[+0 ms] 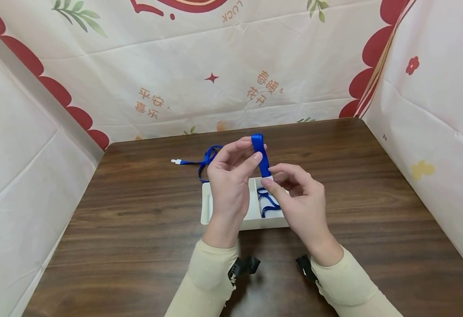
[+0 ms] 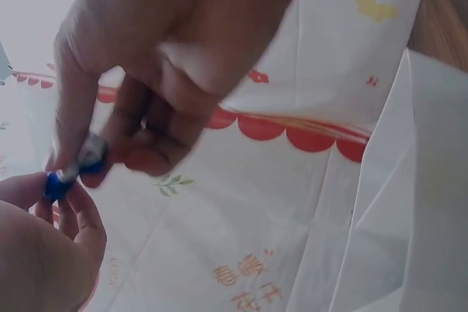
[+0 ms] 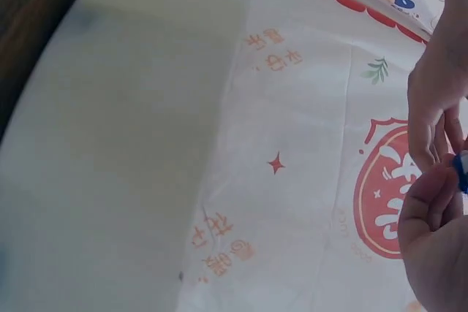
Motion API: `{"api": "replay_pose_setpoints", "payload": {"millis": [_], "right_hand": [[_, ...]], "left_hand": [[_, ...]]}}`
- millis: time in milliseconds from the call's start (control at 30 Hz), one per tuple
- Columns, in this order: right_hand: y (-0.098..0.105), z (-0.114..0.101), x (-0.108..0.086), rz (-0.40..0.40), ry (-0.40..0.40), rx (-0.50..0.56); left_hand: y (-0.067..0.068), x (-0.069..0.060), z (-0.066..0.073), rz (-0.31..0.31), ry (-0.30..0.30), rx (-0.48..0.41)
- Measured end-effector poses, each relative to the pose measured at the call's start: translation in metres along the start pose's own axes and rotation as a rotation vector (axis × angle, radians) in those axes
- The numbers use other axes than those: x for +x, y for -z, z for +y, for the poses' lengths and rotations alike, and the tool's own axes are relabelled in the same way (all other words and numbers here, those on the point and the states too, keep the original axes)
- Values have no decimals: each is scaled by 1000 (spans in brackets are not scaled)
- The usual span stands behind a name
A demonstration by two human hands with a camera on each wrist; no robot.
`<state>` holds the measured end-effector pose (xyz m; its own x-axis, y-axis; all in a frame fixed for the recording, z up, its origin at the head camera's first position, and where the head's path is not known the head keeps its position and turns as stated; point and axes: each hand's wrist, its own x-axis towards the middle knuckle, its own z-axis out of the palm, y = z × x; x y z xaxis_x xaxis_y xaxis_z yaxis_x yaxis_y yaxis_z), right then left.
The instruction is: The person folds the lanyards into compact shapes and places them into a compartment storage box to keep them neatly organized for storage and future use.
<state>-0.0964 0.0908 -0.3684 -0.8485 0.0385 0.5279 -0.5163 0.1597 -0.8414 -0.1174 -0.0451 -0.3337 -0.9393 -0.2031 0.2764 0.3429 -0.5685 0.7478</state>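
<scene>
A folded blue lanyard (image 1: 260, 152) stands upright between my two hands, above a white compartment box (image 1: 251, 225). My left hand (image 1: 230, 185) pinches its upper part between thumb and fingers. Lower down, at a white end piece, the thumb and fingers of my right hand (image 1: 304, 202) pinch it. In the left wrist view, small blue parts of the lanyard (image 2: 93, 155) show at the fingertips. Inside the box's right compartment lies another blue lanyard (image 1: 270, 207) in loops; my right hand partly hides that compartment.
Behind the box, a loose blue lanyard (image 1: 209, 157) with a white clip (image 1: 176, 162) lies on the brown wooden table (image 1: 136, 220), partly hidden by my left hand. Printed white cloth (image 1: 211, 53) hangs along the back and both sides.
</scene>
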Motion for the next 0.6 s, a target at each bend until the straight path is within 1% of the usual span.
{"api": "replay_pose_setpoints", "payload": {"millis": [133, 233, 367, 467, 600], "right_hand": [[3, 0, 2, -50, 132, 24], [6, 0, 3, -86, 155, 21], [8, 1, 4, -113, 174, 14], [8, 3, 5, -121, 247, -26], [6, 8, 6, -99, 388, -121]], "left_hand": [[0, 2, 1, 17, -61, 96], [-2, 2, 2, 15, -84, 123], [-2, 0, 1, 20, -76, 124], [-3, -1, 2, 22, -85, 164], [-5, -2, 4, 16, -138, 298]]}}
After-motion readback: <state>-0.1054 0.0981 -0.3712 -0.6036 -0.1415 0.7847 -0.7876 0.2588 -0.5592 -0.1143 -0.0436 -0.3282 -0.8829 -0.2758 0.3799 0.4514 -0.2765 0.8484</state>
